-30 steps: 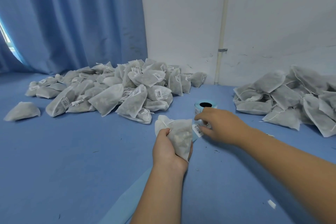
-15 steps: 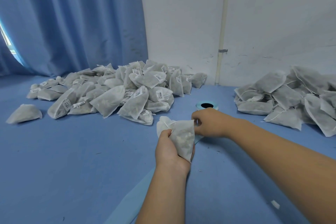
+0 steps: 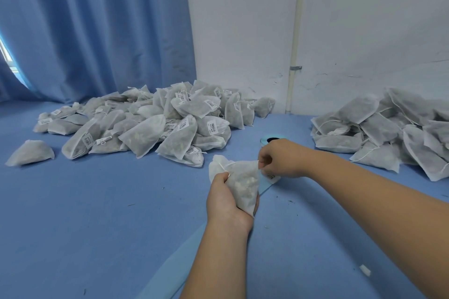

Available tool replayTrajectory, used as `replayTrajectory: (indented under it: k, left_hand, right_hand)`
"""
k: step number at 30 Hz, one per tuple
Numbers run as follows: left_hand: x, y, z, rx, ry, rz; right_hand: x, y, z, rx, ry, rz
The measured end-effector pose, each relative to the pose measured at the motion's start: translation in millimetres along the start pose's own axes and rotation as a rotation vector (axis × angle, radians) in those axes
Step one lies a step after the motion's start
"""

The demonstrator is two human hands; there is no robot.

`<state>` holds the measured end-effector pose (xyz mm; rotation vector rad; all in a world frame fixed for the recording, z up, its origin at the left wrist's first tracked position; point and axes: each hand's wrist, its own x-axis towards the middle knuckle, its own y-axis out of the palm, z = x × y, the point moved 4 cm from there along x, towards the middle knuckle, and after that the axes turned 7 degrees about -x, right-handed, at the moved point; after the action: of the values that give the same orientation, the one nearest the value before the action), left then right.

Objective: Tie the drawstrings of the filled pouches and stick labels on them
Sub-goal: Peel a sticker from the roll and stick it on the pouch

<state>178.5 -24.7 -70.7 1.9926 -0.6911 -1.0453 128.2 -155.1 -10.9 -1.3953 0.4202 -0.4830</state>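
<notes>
Pouch: filled white non-woven drawstring pouch (image 3: 243, 178), held up off the blue tabletop (image 3: 97, 226), front and centre.
Left hand: left hand (image 3: 228, 204) has its fingers wrapped round the pouch's lower half, gripping from underneath.
Right hand: right hand (image 3: 283, 158) has its fingers curled tight, pinching at the pouch's top right corner. Can't tell if there's a sticker under the fingertips.
Backing strip: pale blue liner (image 3: 264, 185) hangs just under the right hand, with one printed label (image 3: 274, 178) on it.
Label roll: label roll (image 3: 268, 139) sits right behind the right hand, mostly hidden.
Step in hand: looks like labelling to me, not tying.
Doing it well: I reckon keep the fabric stretched flat with the left hand, lay the sticker down from one edge and rub it hard. Lumpy filling means poor stick. Stay off the drawstring.
Piles: labelled pile (image 3: 158, 124) back left, plain pile (image 3: 388, 133) on the right, well apart.
</notes>
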Motion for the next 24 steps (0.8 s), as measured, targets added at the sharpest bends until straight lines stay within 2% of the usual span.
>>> replayTrajectory:
  k: [3, 7, 14, 17, 20, 24]
  left_hand:
    - [-1, 0, 0, 0.018, 0.004, -0.011]
    - [-4, 0, 0, 0.027, 0.007, -0.014]
    - [-10, 2, 0, 0.025, 0.026, 0.024]
    - [-11, 0, 0, 0.048, 0.042, 0.019]
    - [-8, -3, 1, 0.127, 0.088, 0.029]
    - [-9, -2, 9, 0.428, 0.270, 0.014]
  right_hand:
    - [-1, 1, 0, 0.045, 0.038, 0.001]
    - [-4, 3, -3, 0.170, 0.189, -0.073]
    - [-39, 15, -26, 0.797, 0.454, -0.179]
    - [-65, 20, -35, 0.984, 0.487, -0.203]
    - [-98, 24, -42, 1.062, 0.494, -0.206]
    - [-153, 23, -46, 1.101, 0.384, -0.270]
